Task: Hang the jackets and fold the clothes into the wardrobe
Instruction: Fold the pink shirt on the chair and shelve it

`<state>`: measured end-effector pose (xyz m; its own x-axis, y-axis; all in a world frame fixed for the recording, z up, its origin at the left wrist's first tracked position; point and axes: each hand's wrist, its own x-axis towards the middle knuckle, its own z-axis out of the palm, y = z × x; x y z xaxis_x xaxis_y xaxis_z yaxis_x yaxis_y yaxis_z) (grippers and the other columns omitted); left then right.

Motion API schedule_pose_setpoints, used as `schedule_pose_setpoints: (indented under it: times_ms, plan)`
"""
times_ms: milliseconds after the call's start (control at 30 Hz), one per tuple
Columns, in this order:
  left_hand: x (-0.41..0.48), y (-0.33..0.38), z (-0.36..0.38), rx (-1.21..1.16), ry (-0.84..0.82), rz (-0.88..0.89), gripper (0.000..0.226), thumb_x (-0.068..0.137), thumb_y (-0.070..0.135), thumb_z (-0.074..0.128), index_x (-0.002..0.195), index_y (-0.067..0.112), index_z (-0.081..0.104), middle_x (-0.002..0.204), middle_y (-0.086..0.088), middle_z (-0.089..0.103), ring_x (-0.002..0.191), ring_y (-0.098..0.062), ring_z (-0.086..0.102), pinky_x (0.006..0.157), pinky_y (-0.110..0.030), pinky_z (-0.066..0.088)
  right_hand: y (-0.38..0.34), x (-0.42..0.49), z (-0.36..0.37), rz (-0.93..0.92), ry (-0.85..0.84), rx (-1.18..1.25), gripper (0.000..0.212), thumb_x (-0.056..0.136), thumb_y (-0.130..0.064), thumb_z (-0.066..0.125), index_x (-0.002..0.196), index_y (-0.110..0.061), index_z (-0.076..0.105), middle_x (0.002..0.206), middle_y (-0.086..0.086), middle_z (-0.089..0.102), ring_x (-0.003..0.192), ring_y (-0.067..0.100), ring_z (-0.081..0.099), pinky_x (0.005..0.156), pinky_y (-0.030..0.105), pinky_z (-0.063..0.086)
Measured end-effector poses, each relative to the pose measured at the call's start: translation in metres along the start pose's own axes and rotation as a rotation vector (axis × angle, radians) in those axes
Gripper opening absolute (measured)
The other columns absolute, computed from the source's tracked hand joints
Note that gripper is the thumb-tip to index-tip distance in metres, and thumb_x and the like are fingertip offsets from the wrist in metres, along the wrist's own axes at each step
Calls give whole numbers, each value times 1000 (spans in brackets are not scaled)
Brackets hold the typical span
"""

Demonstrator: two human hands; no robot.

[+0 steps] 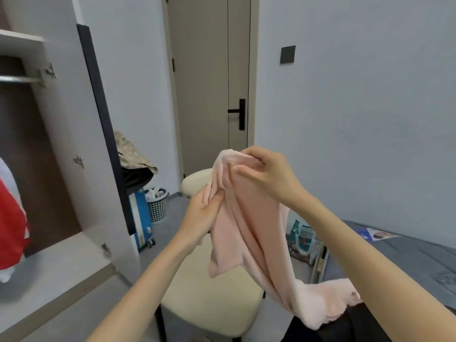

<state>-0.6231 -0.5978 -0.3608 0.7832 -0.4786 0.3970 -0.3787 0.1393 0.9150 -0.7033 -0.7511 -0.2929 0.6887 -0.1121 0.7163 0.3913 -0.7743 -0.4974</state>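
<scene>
I am holding the pink garment (249,233) up above the cream chair (209,302). My right grip (269,174) is pinching its top edge, fingers curled into the fabric. My left grip (204,213) is clutching a fold just below. The open wardrobe (56,149) is standing to my left.

Pale grey-blue walls (357,107) and grey floor (170,211) frame a closed taupe door (199,95) with black lever handle (238,112), an open white wardrobe (32,144) at left, a cream padded chair (212,304) centre, a grey bed (407,257) at right.
</scene>
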Motion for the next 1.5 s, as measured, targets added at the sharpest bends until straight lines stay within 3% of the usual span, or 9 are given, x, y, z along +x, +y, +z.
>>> schedule_pose_setpoints:
  times_ms: [167, 300, 467, 600, 733, 900, 1133, 1367, 1500]
  plan:
    - [9, 2, -51, 86, 225, 0, 19, 100, 23, 48, 93, 18, 65, 84, 3, 61, 65, 8, 54, 58, -5, 39, 47, -21, 20, 221, -367, -170, 37, 67, -32, 85, 71, -10, 56, 64, -10, 50, 59, 10, 42, 55, 29, 33]
    - [15, 12, -81, 136, 349, 7, 24, 100, 20, 45, 99, 2, 60, 87, -6, 55, 77, -7, 52, 69, -21, 39, 73, -34, 47, 320, -471, -145, 46, 75, -16, 75, 53, -12, 35, 47, -13, 30, 47, 7, 26, 48, 22, 19]
    - [15, 14, -119, 317, 501, -23, 23, 101, 16, 42, 88, 15, 60, 92, -7, 59, 85, -18, 53, 65, -24, 38, 62, -15, 62, 367, -281, 96, 27, 96, -13, 52, 83, 11, 55, 69, 4, 40, 66, 15, 34, 61, 29, 28]
    - [12, 14, -135, 728, 252, -74, 46, 89, 0, 52, 133, 14, 48, 126, -8, 54, 110, -27, 54, 77, -28, 40, 9, 18, 68, 215, -117, 239, 22, 95, -9, 49, 83, -13, 68, 73, -8, 59, 69, 10, 51, 64, 25, 40]
    - [1, 19, -118, 574, -196, -141, 80, 78, 31, 79, 143, 38, 33, 125, 15, 56, 115, -1, 53, 95, -21, 42, -31, 35, 81, 50, -210, 225, 22, 94, -4, 50, 94, -10, 71, 96, -2, 72, 96, 14, 65, 86, 30, 50]
    - [1, 5, -105, 562, -25, -28, 13, 95, 22, 57, 104, 16, 64, 94, -2, 67, 85, -20, 62, 77, -33, 47, -31, 37, 88, 52, -167, 202, 18, 92, -6, 54, 91, -13, 71, 95, -3, 72, 97, 13, 66, 89, 32, 51]
    - [5, 18, -113, 274, 167, -35, 33, 100, 15, 42, 91, 36, 66, 88, 24, 66, 78, 16, 57, 68, -4, 41, 26, 1, 88, 381, -643, 256, 43, 91, -52, 56, 105, -13, 68, 98, 1, 70, 87, 4, 61, 76, 19, 48]
    - [5, 18, -134, -57, 227, -106, 27, 101, 14, 40, 99, 16, 67, 108, -10, 66, 103, -18, 58, 94, -28, 43, 62, -39, 108, 547, -1213, -31, 27, 82, -43, 74, 103, -25, 70, 106, -16, 70, 101, 0, 64, 88, 17, 47]
    - [3, 8, -154, -144, 281, -135, 30, 100, 21, 44, 91, 20, 73, 103, -6, 71, 102, -18, 62, 95, -31, 46, 71, -47, 124, 513, -871, -261, 34, 83, -46, 70, 70, -20, 53, 108, 8, 49, 108, 27, 40, 88, 34, 40]
